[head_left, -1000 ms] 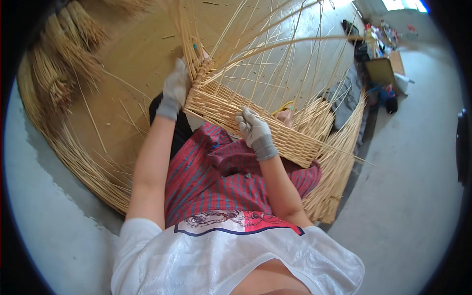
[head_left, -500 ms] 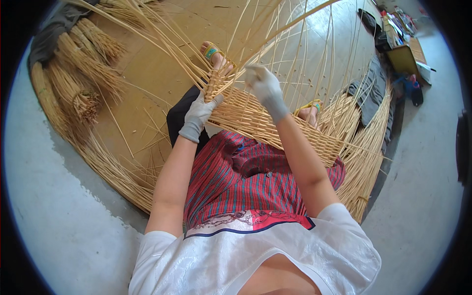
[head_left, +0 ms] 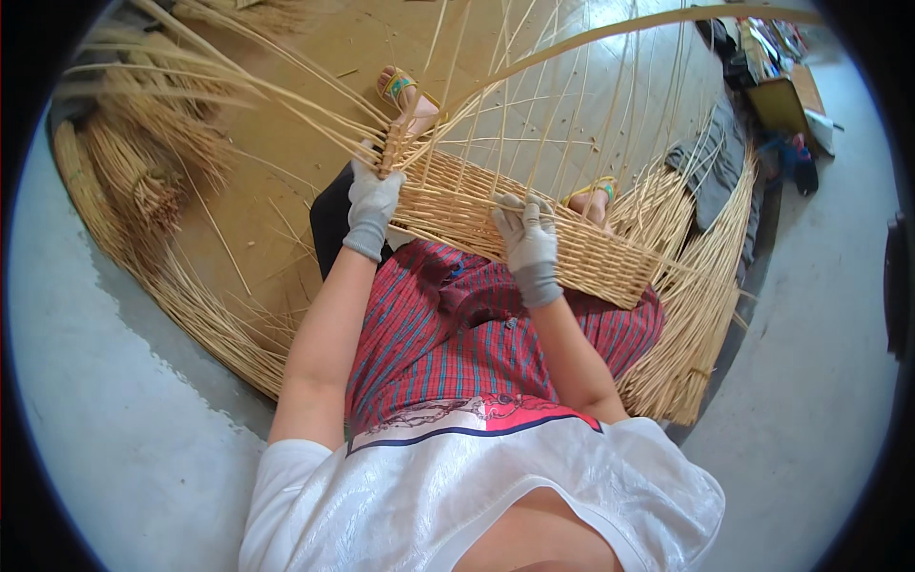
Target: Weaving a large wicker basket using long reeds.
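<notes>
A half-woven wicker basket lies slantwise across my lap, its long woven side facing me. Long pale willow rods fan out from its left end. One thicker rod arcs over to the upper right. Thin upright stakes rise along its far side. My left hand, in a pale glove with a grey cuff, is closed around the basket's left corner. My gloved right hand grips the near long side about midway, fingers bent over its upper edge; the thumb is hard to make out.
Bundles of willow rods lie at the left under dark cloth. More loose rods are heaped at the right, partly beneath a grey cloth. Both sandalled feet rest on the brown floor sheet. Boxes stand at the far right.
My right hand has come down from above the basket onto its near side. My left hand has shifted slightly left and up at the corner. The rods at upper left have swung left.
</notes>
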{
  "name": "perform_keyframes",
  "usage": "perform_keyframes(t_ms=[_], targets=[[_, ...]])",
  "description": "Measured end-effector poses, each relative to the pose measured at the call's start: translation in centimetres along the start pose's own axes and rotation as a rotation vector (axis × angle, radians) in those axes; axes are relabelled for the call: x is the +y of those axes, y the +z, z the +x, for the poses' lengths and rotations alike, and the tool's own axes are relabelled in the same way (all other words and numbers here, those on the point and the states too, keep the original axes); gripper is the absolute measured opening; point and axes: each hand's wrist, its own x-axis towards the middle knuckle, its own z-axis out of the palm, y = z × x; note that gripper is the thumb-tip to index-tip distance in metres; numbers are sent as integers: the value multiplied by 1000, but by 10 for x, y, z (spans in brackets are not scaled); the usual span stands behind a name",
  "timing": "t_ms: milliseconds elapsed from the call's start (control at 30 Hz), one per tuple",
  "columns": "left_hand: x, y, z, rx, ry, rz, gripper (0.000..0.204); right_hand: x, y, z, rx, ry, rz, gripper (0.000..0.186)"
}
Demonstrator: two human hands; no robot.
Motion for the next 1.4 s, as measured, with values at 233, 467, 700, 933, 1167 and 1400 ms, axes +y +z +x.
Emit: perform_keyframes(t_ms=[233, 467, 700, 933, 1167, 1400], targets=[[22, -5, -73, -320, 761, 494, 83, -57, -12, 8, 226, -91, -378, 15], [63, 31, -71, -660, 576, 1058, 119, -51, 88, 155, -211, -465, -1595, 72], [46, 23, -65, -669, 643, 931, 108, -41, 26, 133, -113, -115, -949, 91], [56, 29, -68, -687, 546, 930, 132, -60, 81, 129, -139, 22, -1466, 94], [61, 24, -67, -706, 632, 1055, 113, -56, -6, 73, -18, -556, -687, 50], [75, 45, -14, -886, 655, 1035, 72, -63, -14, 11, 76, -304, -507, 21]])
